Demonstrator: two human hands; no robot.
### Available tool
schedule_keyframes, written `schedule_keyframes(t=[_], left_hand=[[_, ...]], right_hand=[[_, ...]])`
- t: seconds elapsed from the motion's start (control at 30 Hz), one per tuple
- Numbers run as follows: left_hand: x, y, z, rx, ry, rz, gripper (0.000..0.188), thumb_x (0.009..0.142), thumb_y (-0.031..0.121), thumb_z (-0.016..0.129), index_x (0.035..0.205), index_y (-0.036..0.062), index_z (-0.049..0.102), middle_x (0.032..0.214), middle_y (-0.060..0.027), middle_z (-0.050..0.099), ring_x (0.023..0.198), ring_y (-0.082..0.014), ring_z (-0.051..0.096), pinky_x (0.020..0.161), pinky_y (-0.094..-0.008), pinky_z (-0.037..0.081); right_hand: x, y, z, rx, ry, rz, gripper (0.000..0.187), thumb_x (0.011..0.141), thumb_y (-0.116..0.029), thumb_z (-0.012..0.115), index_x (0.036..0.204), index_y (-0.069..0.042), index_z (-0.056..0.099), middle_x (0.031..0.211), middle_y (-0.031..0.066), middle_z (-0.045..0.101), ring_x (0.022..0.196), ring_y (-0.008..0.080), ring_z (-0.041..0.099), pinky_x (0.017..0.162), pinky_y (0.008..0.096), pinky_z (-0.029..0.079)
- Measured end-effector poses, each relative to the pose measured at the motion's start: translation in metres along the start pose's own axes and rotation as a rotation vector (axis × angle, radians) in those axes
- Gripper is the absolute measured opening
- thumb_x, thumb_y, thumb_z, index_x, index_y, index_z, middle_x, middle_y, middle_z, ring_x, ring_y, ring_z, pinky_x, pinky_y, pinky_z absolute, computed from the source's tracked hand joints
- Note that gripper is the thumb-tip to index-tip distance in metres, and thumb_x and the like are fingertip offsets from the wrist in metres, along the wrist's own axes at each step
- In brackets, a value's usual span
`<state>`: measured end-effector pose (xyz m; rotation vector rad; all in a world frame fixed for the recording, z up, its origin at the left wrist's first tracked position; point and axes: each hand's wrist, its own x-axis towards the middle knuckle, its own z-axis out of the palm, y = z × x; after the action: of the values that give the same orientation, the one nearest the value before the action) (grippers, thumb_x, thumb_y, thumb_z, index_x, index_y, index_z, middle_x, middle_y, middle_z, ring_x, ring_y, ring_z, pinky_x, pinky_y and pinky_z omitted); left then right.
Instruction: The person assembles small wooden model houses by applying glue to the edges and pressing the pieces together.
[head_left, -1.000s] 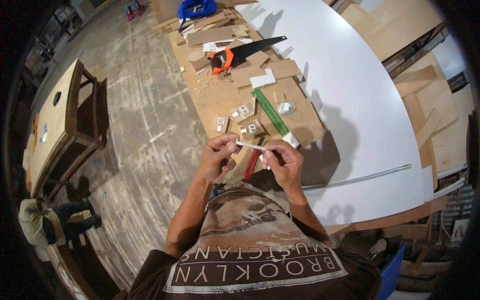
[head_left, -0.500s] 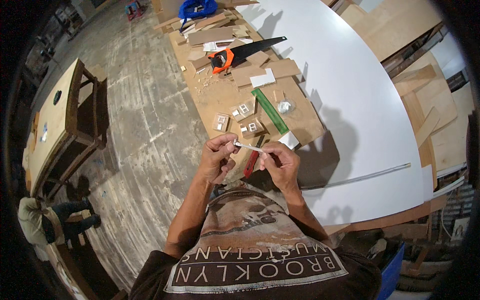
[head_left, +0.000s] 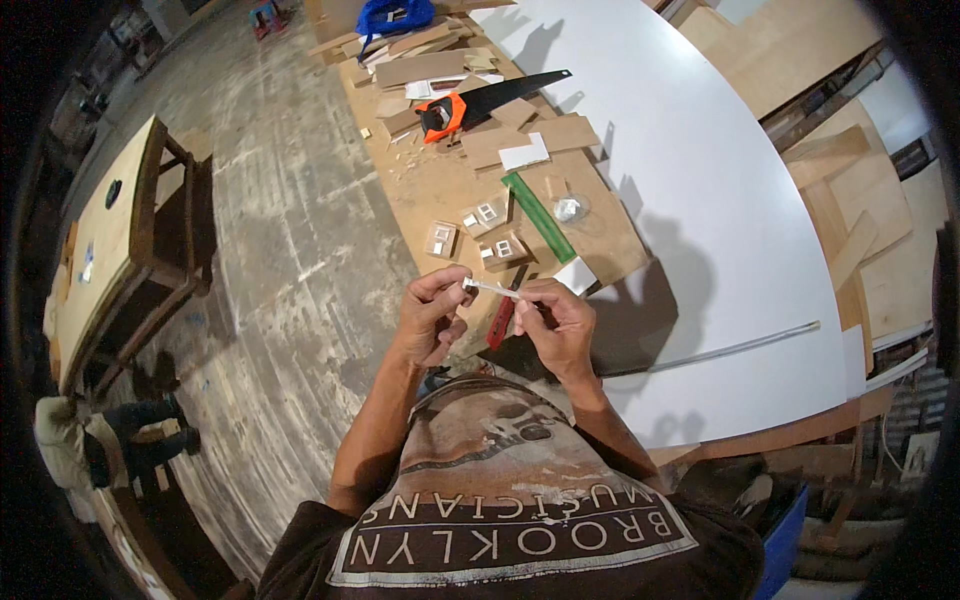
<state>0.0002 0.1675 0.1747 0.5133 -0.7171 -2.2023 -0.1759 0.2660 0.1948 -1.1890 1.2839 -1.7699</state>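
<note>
My left hand (head_left: 432, 318) pinches a small white piece at the tip of a thin white strip (head_left: 490, 289). Gripping the strip's other end is my right hand (head_left: 558, 325), so it spans the gap between both hands above the bench's near edge. Just behind it lies a red cutter knife (head_left: 503, 318), partly hidden by my right fingers. Beyond my hands sit three small wooden blocks with white window-like frames: the left block (head_left: 441, 239), the back block (head_left: 483, 214) and the front block (head_left: 501, 251). A green straight strip (head_left: 540, 220) lies to their right.
A hand saw (head_left: 480, 103) with an orange handle rests among wood offcuts (head_left: 420, 70). A clear round container (head_left: 571, 208) stands beside the green strip. On the right spreads a large white sheet (head_left: 740, 250). Another table (head_left: 105, 230) and a seated person (head_left: 110, 440) are at left.
Both hands stay nearly in place, still holding the strip. My right hand has shifted very slightly left and up, and the strip's angle has changed a little.
</note>
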Motion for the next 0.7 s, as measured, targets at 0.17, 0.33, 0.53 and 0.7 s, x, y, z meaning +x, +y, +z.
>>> schedule_keyframes(t=[0.17,0.33,0.53,0.7], left_hand=[[-0.004,0.003,-0.004,0.047,0.064,0.0,0.024,0.092,0.01,0.071,0.115,0.0024,0.068,0.09,-0.0077,0.064,0.07,-0.0057,0.052,0.04,-0.016,0.035],[-0.011,0.006,-0.006,0.122,0.133,0.025,0.023,0.092,0.009,0.07,0.115,0.0024,0.067,0.089,-0.0082,0.064,0.064,-0.0079,0.053,0.04,-0.0184,0.039],[-0.035,0.014,-0.025,0.209,0.335,0.058,0.024,0.091,0.009,0.073,0.113,0.0023,0.068,0.09,-0.0066,0.068,0.067,-0.0109,0.06,0.04,-0.0211,0.041],[-0.039,0.014,-0.029,0.201,0.431,0.109,0.025,0.091,0.006,0.071,0.115,0.0,0.067,0.093,-0.0101,0.071,0.061,-0.0116,0.059,0.045,-0.0237,0.044]], right_hand=[[0.008,0.005,-0.026,-0.08,0.104,0.053,0.007,0.096,0.003,0.058,0.099,0.004,0.064,0.077,0.004,0.062,0.065,0.0094,0.059,0.058,0.0242,0.049],[0.069,0.089,-0.143,-0.578,0.374,0.053,0.012,0.093,-0.006,0.064,0.101,0.004,0.064,0.073,0.0105,0.064,0.065,0.0182,0.063,0.06,0.0319,0.05],[0.156,0.168,-0.165,-1.203,0.209,-0.103,0.01,0.091,-0.008,0.06,0.089,0.002,0.063,0.079,0.0227,0.066,0.075,0.0409,0.066,0.066,0.0467,0.051],[0.187,0.238,-0.196,-1.464,0.16,-0.031,0.011,0.087,-0.006,0.059,0.084,0.0,0.067,0.083,0.0246,0.065,0.087,0.044,0.065,0.077,0.0518,0.051]])
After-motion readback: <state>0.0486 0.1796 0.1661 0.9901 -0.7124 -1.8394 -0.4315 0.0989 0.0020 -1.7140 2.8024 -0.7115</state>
